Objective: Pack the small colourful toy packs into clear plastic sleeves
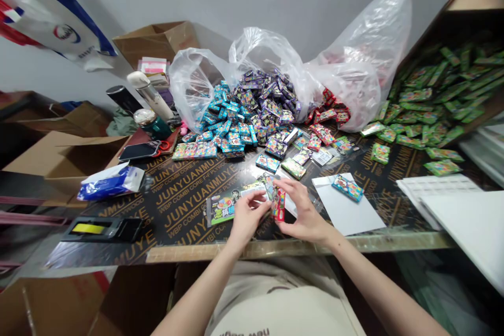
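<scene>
- Head view: I see my left hand (244, 216) and right hand (303, 210) meeting near the front edge of the table (189, 205), forearms coming in from below and angled toward each other.
- Between them is a small stack of packets (276, 200), a red one at the front. My right fingers (293, 191) curl over the stack from above and the right, pinching it; my left fingers (258, 200) close on its left side, thumb and forefinger nearly pressed together on it.
- Just left of the stack lies a clear printed bag (222, 209), flat on the table and touching my left hand.
- I judge the step in hand as gathering assorted packets into one bundle beside that bag. The next move, as I read it, calls for keeping the stack squared and finding the bag's mouth, which I can't make out from here.
- On the white sheet (348, 210) to the right lies a single blue packet (347, 188), apart from my hands.
- Farther back are heaps of blue and purple packets (252, 110) spilling from plastic bags (354, 63), red packets (326, 115), and green packets (429, 100) pouring out of a tipped carton at right.
</scene>
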Action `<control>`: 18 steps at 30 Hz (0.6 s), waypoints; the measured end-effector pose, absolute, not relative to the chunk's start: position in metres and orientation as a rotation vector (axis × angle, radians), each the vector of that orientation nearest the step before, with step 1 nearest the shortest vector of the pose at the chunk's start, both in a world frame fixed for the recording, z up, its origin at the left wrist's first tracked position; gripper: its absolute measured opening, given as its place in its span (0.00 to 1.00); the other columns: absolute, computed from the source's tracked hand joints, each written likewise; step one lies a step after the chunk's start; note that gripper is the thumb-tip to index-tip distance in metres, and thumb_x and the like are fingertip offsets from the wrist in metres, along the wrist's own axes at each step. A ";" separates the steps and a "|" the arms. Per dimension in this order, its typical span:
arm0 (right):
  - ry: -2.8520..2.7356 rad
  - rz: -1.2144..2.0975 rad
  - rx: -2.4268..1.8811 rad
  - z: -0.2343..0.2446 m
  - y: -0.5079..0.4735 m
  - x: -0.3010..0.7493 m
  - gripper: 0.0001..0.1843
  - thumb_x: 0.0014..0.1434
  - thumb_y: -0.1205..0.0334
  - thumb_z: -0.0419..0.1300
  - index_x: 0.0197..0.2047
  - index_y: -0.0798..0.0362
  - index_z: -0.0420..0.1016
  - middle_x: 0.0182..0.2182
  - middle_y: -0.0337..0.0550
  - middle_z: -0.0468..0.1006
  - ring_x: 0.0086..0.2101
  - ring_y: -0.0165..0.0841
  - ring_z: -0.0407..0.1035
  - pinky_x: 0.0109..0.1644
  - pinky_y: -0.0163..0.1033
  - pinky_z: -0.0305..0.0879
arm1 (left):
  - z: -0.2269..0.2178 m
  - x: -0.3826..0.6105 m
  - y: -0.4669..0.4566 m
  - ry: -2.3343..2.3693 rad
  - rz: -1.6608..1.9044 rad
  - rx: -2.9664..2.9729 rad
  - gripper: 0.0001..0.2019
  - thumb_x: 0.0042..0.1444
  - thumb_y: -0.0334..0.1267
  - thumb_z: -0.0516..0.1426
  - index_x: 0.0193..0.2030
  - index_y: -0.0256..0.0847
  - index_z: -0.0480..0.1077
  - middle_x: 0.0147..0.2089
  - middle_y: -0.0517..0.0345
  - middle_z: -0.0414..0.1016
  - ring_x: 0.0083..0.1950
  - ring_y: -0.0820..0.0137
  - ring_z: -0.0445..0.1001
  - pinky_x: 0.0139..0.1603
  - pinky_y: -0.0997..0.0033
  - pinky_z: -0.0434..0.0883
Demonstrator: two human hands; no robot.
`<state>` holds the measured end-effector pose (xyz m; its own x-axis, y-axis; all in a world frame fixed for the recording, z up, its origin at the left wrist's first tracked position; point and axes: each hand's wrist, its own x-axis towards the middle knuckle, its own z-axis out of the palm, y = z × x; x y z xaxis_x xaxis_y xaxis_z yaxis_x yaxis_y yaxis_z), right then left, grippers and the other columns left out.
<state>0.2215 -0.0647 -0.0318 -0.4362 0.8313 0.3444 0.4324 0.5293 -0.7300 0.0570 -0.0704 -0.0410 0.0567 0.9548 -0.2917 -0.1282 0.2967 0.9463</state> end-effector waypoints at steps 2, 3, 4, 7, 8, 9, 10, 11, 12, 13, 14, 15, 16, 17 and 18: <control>-2.115 0.709 -0.988 -0.030 -0.064 0.215 0.45 0.41 0.69 0.60 0.62 0.43 0.49 0.56 0.45 0.58 0.57 0.43 0.51 0.60 0.52 0.49 | -0.038 0.061 -0.075 1.143 1.017 0.936 0.14 0.42 0.39 0.64 0.36 0.34 0.73 0.29 0.59 0.74 0.28 0.75 0.69 0.32 0.76 0.66; -2.130 0.733 -0.950 -0.030 -0.063 0.213 0.46 0.42 0.69 0.60 0.63 0.43 0.47 0.57 0.45 0.57 0.57 0.43 0.51 0.60 0.51 0.49 | -0.037 0.063 -0.076 1.087 0.992 0.918 0.13 0.43 0.40 0.63 0.33 0.33 0.73 0.28 0.59 0.73 0.28 0.75 0.69 0.32 0.76 0.66; -2.140 0.767 -0.910 -0.030 -0.063 0.211 0.46 0.42 0.68 0.61 0.63 0.44 0.46 0.57 0.45 0.57 0.58 0.42 0.51 0.60 0.51 0.49 | -0.035 0.064 -0.077 1.043 0.969 0.878 0.12 0.43 0.40 0.63 0.31 0.32 0.73 0.26 0.59 0.73 0.27 0.74 0.69 0.31 0.76 0.66; -2.129 0.806 -0.859 -0.032 -0.061 0.209 0.47 0.44 0.62 0.63 0.64 0.46 0.44 0.60 0.46 0.53 0.59 0.42 0.49 0.61 0.51 0.48 | -0.032 0.064 -0.079 1.007 0.925 0.687 0.13 0.43 0.41 0.63 0.31 0.33 0.72 0.26 0.57 0.73 0.25 0.72 0.71 0.30 0.73 0.68; -2.121 0.797 -0.862 -0.033 -0.061 0.210 0.48 0.44 0.61 0.64 0.64 0.47 0.44 0.60 0.46 0.53 0.59 0.43 0.48 0.61 0.51 0.47 | -0.032 0.063 -0.078 1.004 0.909 0.645 0.14 0.44 0.42 0.62 0.33 0.33 0.72 0.27 0.56 0.74 0.26 0.71 0.72 0.31 0.71 0.69; -2.115 0.786 -0.867 -0.034 -0.061 0.211 0.47 0.44 0.60 0.64 0.64 0.47 0.44 0.60 0.46 0.53 0.59 0.43 0.49 0.61 0.51 0.48 | -0.032 0.061 -0.078 1.002 0.891 0.635 0.15 0.44 0.43 0.62 0.35 0.33 0.71 0.29 0.55 0.74 0.27 0.70 0.73 0.32 0.70 0.69; -2.110 0.773 -0.872 -0.035 -0.061 0.212 0.46 0.44 0.61 0.63 0.63 0.48 0.45 0.59 0.46 0.55 0.58 0.42 0.50 0.61 0.50 0.48 | -0.033 0.058 -0.077 1.007 0.872 0.663 0.16 0.45 0.44 0.61 0.36 0.33 0.72 0.30 0.54 0.75 0.28 0.69 0.73 0.32 0.69 0.70; -2.103 0.756 -0.881 -0.036 -0.061 0.215 0.45 0.44 0.62 0.63 0.63 0.48 0.46 0.58 0.46 0.58 0.57 0.42 0.52 0.60 0.50 0.49 | -0.035 0.055 -0.075 1.029 0.858 0.732 0.17 0.46 0.46 0.60 0.37 0.33 0.72 0.30 0.52 0.75 0.29 0.68 0.73 0.33 0.68 0.70; -2.095 0.732 -0.899 -0.037 -0.061 0.217 0.43 0.44 0.63 0.62 0.62 0.48 0.48 0.56 0.46 0.59 0.56 0.41 0.53 0.59 0.49 0.51 | -0.037 0.051 -0.073 1.082 0.855 0.843 0.19 0.47 0.48 0.59 0.39 0.33 0.72 0.31 0.51 0.75 0.30 0.67 0.73 0.34 0.67 0.70; -2.080 0.693 -0.934 -0.039 -0.060 0.221 0.42 0.44 0.64 0.61 0.61 0.48 0.50 0.55 0.46 0.61 0.55 0.41 0.55 0.59 0.49 0.52 | -0.039 0.045 -0.069 1.171 0.868 0.993 0.20 0.49 0.50 0.57 0.40 0.33 0.72 0.33 0.50 0.76 0.32 0.65 0.74 0.36 0.65 0.70; -2.059 0.640 -0.984 -0.041 -0.058 0.225 0.40 0.44 0.65 0.61 0.60 0.48 0.52 0.54 0.47 0.62 0.54 0.41 0.55 0.58 0.49 0.53 | -0.042 0.038 -0.065 1.284 0.887 1.182 0.22 0.50 0.51 0.56 0.43 0.34 0.72 0.37 0.48 0.76 0.37 0.63 0.73 0.40 0.62 0.69; -2.038 0.578 -1.046 -0.044 -0.055 0.230 0.38 0.44 0.66 0.60 0.59 0.48 0.53 0.53 0.47 0.62 0.54 0.42 0.56 0.57 0.49 0.53 | -0.046 0.031 -0.060 1.399 0.898 1.397 0.23 0.49 0.51 0.56 0.46 0.36 0.71 0.43 0.47 0.74 0.43 0.60 0.72 0.46 0.59 0.67; -2.024 0.513 -1.113 -0.048 -0.052 0.235 0.37 0.45 0.66 0.59 0.59 0.48 0.54 0.52 0.48 0.62 0.53 0.43 0.55 0.57 0.50 0.53 | -0.049 0.023 -0.054 1.497 0.879 1.620 0.26 0.47 0.52 0.57 0.50 0.37 0.68 0.49 0.46 0.71 0.50 0.57 0.68 0.52 0.56 0.62; -2.020 0.453 -1.175 -0.052 -0.048 0.240 0.36 0.45 0.66 0.59 0.58 0.48 0.55 0.52 0.48 0.62 0.53 0.43 0.55 0.56 0.51 0.52 | -0.053 0.015 -0.049 1.551 0.810 1.828 0.32 0.43 0.52 0.60 0.54 0.39 0.65 0.55 0.46 0.67 0.56 0.55 0.63 0.57 0.53 0.57; -2.028 0.404 -1.227 -0.057 -0.044 0.244 0.35 0.45 0.65 0.59 0.58 0.49 0.55 0.52 0.49 0.62 0.53 0.44 0.55 0.56 0.52 0.52 | -0.057 0.008 -0.045 1.567 0.700 2.001 0.39 0.38 0.51 0.62 0.58 0.40 0.60 0.58 0.45 0.63 0.59 0.53 0.58 0.60 0.50 0.51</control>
